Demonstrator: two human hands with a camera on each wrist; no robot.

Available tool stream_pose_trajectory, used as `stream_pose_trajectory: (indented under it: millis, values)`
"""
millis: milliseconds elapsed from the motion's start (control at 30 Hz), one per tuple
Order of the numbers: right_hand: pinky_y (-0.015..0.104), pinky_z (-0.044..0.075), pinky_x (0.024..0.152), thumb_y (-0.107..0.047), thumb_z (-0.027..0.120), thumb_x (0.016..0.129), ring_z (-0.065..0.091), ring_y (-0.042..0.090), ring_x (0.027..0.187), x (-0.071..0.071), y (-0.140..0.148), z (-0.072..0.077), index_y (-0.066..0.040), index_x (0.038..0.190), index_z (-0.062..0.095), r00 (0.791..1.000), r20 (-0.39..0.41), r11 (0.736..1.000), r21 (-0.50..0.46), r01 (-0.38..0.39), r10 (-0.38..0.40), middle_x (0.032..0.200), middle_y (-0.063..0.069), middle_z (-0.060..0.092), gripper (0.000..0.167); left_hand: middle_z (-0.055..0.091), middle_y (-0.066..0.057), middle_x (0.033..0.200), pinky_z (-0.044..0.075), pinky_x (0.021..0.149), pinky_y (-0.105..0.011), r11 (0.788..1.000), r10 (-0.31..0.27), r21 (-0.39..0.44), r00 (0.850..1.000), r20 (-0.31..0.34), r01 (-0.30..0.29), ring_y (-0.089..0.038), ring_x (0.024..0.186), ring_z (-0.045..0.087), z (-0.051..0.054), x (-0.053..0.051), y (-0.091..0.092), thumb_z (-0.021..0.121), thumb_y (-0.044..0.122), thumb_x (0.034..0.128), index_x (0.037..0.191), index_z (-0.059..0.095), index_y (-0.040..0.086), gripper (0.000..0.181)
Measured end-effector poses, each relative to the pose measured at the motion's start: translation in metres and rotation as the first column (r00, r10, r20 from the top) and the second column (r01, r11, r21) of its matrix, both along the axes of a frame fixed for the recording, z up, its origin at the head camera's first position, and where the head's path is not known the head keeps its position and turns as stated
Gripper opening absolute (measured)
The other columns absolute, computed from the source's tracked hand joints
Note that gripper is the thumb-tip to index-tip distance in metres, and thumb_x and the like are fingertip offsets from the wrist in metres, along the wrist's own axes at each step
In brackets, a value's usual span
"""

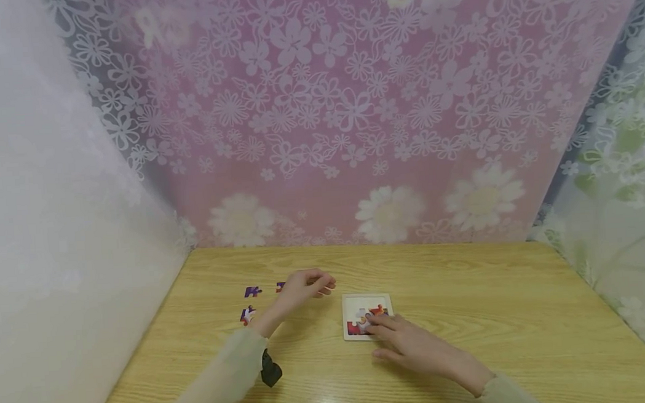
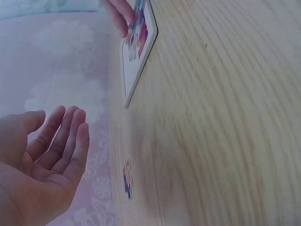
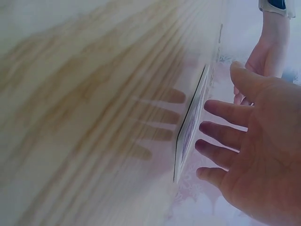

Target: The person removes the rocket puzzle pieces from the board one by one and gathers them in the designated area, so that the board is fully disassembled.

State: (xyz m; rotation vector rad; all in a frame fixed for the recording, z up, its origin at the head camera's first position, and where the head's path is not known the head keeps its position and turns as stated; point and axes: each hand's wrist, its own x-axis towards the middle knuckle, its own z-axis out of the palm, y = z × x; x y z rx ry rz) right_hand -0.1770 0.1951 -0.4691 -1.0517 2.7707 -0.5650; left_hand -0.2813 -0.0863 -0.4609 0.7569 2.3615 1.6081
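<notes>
A square, light-coloured puzzle tray [image 1: 353, 303] lies on the table, its near part filled with red, orange and purple jigsaw pieces [image 1: 353, 328]. Over its near right side reaches my right hand [image 1: 411, 342], fingers spread and fairly straight, the fingertips at the pieces. Whether they press or only hover I cannot tell. To the left of the tray, my left hand [image 1: 305, 284] hangs above the table with loosely bent fingers; its palm, seen in the left wrist view, holds nothing. Beneath and behind it is a loose jigsaw piece [image 1: 280, 286], partly hidden by that hand.
Two more loose pieces lie at the left of the wooden table [image 1: 473, 303]: a purple piece [image 1: 253, 291] and a purple-and-white piece [image 1: 247, 316] near the left forearm. A floral curtain [image 1: 351, 132] closes off the back, with pale fabric sides left and right.
</notes>
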Motion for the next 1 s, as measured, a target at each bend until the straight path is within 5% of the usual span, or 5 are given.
stream_pose_trajectory:
  millis: [500,733,1000]
  values:
    - [0.068,0.033,0.109,-0.039,0.056,0.104,0.045,0.054,0.133,0.004,0.018,0.002,-0.004,0.147,0.053,0.999,-0.042,0.997,0.068,0.025,-0.022,0.153,0.027,0.043,0.055,0.073,-0.015,0.109,0.058,0.087,-0.041,0.986,-0.104,-0.13,0.995,-0.008,0.102,-0.031,0.099,0.072,-0.01,0.003,0.04,0.055,0.024,0.1068,0.116,0.071,-0.001,0.031]
    - [0.066,0.034,0.109,-0.042,0.052,0.105,0.048,0.045,0.136,0.004,0.019,-0.001,-0.004,0.145,0.055,0.998,-0.058,0.997,0.079,0.001,0.003,0.152,0.026,0.045,0.055,0.075,-0.008,0.107,0.059,0.08,-0.029,0.979,-0.083,-0.185,0.996,0.014,0.085,-0.024,0.095,0.073,-0.019,0.004,0.045,0.057,0.028,0.106,0.116,0.073,0.006,0.029]
    - [0.065,0.034,0.11,-0.041,0.054,0.105,0.05,0.042,0.135,0.004,0.018,0.001,-0.003,0.143,0.057,0.998,-0.066,0.997,0.079,0.004,0.002,0.151,0.026,0.046,0.054,0.075,-0.005,0.107,0.059,0.079,-0.033,0.971,-0.069,-0.228,0.997,0.044,0.077,-0.02,0.093,0.071,-0.019,0.007,0.053,0.058,0.028,0.1054,0.115,0.074,0.009,0.027]
